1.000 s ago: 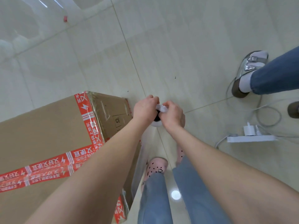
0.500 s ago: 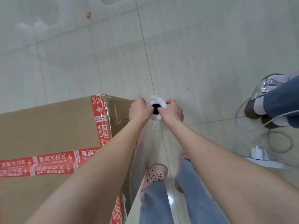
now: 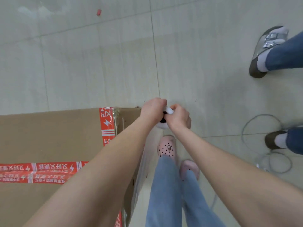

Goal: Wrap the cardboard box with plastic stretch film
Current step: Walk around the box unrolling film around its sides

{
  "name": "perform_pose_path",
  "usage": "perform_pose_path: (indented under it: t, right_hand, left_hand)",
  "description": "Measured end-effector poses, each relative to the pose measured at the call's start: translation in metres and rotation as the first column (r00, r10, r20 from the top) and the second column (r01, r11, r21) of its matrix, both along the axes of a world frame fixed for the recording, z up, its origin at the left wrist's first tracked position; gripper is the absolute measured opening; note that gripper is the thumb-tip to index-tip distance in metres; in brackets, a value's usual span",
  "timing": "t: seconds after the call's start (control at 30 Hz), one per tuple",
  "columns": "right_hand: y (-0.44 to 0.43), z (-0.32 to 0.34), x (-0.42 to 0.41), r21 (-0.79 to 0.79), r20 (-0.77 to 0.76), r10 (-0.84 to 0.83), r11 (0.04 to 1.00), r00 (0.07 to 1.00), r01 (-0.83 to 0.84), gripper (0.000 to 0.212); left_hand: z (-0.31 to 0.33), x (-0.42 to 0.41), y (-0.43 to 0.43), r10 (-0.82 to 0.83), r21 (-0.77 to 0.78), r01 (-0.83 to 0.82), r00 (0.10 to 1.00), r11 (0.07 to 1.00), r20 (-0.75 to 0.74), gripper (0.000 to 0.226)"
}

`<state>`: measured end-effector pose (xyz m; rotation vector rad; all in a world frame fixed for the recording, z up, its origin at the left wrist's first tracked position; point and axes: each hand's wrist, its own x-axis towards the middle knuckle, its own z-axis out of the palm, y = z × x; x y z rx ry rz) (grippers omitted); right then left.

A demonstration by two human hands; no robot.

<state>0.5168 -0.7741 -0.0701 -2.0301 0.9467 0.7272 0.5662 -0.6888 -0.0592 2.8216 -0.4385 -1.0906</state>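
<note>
A large brown cardboard box (image 3: 49, 136) taped with red printed tape fills the lower left. My left hand (image 3: 153, 110) and my right hand (image 3: 178, 116) both grip the top end of an upright roll of stretch film (image 3: 161, 124), just past the box's right corner. Only the roll's white end and dark core show between my fingers. A clear sheet of film (image 3: 141, 169) runs down along the box's right side, between the box and my legs.
My feet in pink clogs (image 3: 167, 147) stand close to the box's right side. Another person's feet (image 3: 268, 46) are at the right. A grey cable (image 3: 262, 141) loops on the tiled floor there. A small red scrap (image 3: 98, 12) lies far off.
Both hands stayed on the roll and closed tighter over its top end. The view shifted, so the box corner and roll sit nearer the centre, and the power strip has left the view.
</note>
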Motion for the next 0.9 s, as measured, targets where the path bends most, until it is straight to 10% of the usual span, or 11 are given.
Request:
perform_pose_path:
  t: [0.37, 0.53, 0.7, 0.9]
  right_hand:
    - [0.023, 0.005, 0.066, -0.073, 0.104, 0.16, 0.986, 0.982, -0.153, 0.035]
    - [0.03, -0.001, 0.063, 0.112, -0.094, -0.109, 0.986, 0.99, 0.12, 0.038]
    - [0.038, -0.004, 0.07, 0.049, -0.039, -0.01, 0.999, 0.999, 0.011, 0.034]
    - [0.048, 0.003, 0.105, -0.088, -0.029, 0.237, 0.967, 0.971, -0.239, 0.029]
  left_hand:
    - [-0.003, 0.021, 0.033, 0.762, -0.129, -0.763, 0.644, 0.633, -0.067, 0.024]
    - [-0.005, 0.035, 0.044, 0.56, -0.109, -0.56, 0.828, 0.821, -0.04, 0.029]
    - [-0.008, 0.068, 0.042, 0.214, -0.069, -0.22, 0.973, 0.973, -0.09, 0.039]
    - [-0.01, 0.083, 0.057, 0.385, -0.095, -0.391, 0.92, 0.916, -0.075, 0.015]
